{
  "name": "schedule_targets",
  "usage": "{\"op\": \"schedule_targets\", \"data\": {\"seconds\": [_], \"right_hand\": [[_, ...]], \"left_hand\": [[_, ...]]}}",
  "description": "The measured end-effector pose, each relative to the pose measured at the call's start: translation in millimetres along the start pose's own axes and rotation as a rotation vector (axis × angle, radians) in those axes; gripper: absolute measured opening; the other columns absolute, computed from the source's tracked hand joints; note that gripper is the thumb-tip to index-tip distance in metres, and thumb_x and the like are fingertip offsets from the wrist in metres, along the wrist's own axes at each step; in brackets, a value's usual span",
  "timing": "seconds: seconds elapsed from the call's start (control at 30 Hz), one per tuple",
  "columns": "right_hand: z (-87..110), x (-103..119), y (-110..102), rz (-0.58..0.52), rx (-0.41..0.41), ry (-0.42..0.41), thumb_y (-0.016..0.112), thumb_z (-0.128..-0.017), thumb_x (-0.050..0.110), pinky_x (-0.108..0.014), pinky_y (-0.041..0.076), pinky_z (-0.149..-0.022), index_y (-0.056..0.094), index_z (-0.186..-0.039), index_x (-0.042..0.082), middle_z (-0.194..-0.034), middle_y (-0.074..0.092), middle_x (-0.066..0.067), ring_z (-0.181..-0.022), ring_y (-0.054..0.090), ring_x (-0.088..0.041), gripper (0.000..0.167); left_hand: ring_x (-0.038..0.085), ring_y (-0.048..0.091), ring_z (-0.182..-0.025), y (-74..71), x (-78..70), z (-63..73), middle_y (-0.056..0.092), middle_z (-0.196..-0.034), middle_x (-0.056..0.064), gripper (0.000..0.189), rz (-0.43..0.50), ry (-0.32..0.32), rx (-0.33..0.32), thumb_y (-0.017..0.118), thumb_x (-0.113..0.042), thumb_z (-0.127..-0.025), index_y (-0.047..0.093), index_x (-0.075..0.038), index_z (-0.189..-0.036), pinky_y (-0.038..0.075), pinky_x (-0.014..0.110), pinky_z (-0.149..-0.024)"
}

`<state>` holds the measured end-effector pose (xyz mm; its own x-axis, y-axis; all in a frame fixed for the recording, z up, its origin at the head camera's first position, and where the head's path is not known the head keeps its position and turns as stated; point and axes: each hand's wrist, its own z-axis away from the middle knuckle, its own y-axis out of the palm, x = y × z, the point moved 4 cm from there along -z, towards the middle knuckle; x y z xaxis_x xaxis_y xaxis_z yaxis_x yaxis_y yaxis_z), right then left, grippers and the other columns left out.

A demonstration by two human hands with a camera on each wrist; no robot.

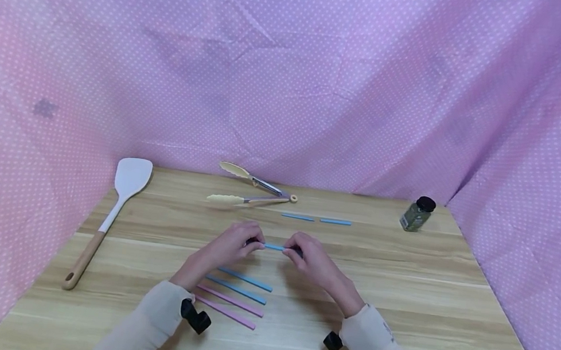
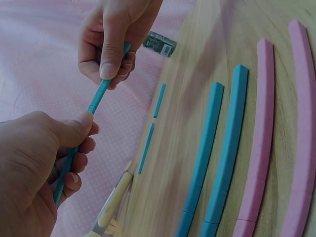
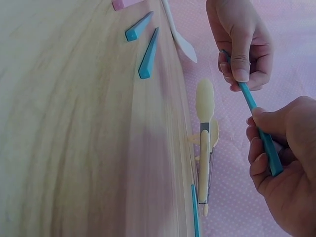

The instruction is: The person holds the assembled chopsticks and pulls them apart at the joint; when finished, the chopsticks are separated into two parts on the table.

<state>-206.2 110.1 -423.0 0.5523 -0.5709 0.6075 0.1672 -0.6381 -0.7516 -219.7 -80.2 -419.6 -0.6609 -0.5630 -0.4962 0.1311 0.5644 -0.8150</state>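
Observation:
Both hands grip one slim blue chopstick [image 1: 274,247], held across above the middle of the table. My left hand [image 1: 238,244] pinches its left part between thumb and curled fingers. At its right part, my right hand [image 1: 313,261] holds it the same way, leaving a short stretch bare between the thumbs. A thin line crosses this stretch in the left wrist view. On the table below the left hand lie two blue chopsticks [image 2: 229,148] and two pink chopsticks [image 2: 261,133], side by side. Two short blue stick pieces [image 1: 335,221] lie end to end beyond the hands, slightly apart.
Tongs [image 1: 262,200] with cream tips lie spread at the table's back edge. A white spatula [image 1: 133,175] with a wooden handle lies along the left side. A dark-lidded jar [image 1: 416,215] stands at the back right. Pink dotted cloth [image 1: 291,84] encloses the back and sides.

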Motion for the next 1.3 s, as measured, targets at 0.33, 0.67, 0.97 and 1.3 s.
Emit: {"op": "schedule_targets", "data": {"seconds": [0.33,0.67,0.97,1.3], "right_hand": [[5.2,1.4,-5.7,-0.001,-0.021,-0.002,0.058,-0.096,0.016,-0.023,0.049,-0.072,0.061,-0.095,0.011,-0.091,0.060,0.003,-0.080,0.053,-0.008,0.005],[7.6,1.9,-8.5,0.000,-0.026,-0.005,0.058,-0.096,0.017,-0.022,0.047,-0.070,0.060,-0.094,0.009,-0.090,0.059,0.003,-0.078,0.051,-0.009,0.008],[9.3,-1.2,-10.5,-0.020,-0.053,-0.022,0.058,-0.095,0.015,-0.022,0.045,-0.065,0.060,-0.092,0.012,-0.087,0.058,0.004,-0.074,0.049,-0.008,0.005],[12.2,-1.5,-12.6,-0.032,-0.059,-0.021,0.057,-0.096,0.018,-0.021,0.044,-0.062,0.060,-0.091,0.010,-0.085,0.057,0.004,-0.072,0.047,-0.008,0.009]], "left_hand": [[0.007,0.054,-0.079,-3.9,-11.2,-0.4,0.062,-0.088,-0.004,0.006,-0.012,0.033,-0.041,0.064,-0.016,-0.092,0.066,-0.011,-0.090,0.049,0.023,-0.071],[0.008,0.054,-0.076,-3.7,-13.4,-0.5,0.062,-0.086,-0.002,0.005,0.008,0.057,-0.068,0.064,-0.013,-0.091,0.066,-0.010,-0.088,0.048,0.023,-0.069],[0.006,0.051,-0.073,-3.4,-14.4,-1.6,0.060,-0.083,-0.005,0.005,0.011,0.062,-0.092,0.065,-0.011,-0.091,0.066,-0.012,-0.086,0.046,0.021,-0.066],[0.005,0.049,-0.071,-2.1,-15.6,-0.9,0.060,-0.082,-0.005,0.005,0.027,0.089,-0.119,0.066,-0.010,-0.090,0.065,-0.011,-0.085,0.045,0.019,-0.063]]}}
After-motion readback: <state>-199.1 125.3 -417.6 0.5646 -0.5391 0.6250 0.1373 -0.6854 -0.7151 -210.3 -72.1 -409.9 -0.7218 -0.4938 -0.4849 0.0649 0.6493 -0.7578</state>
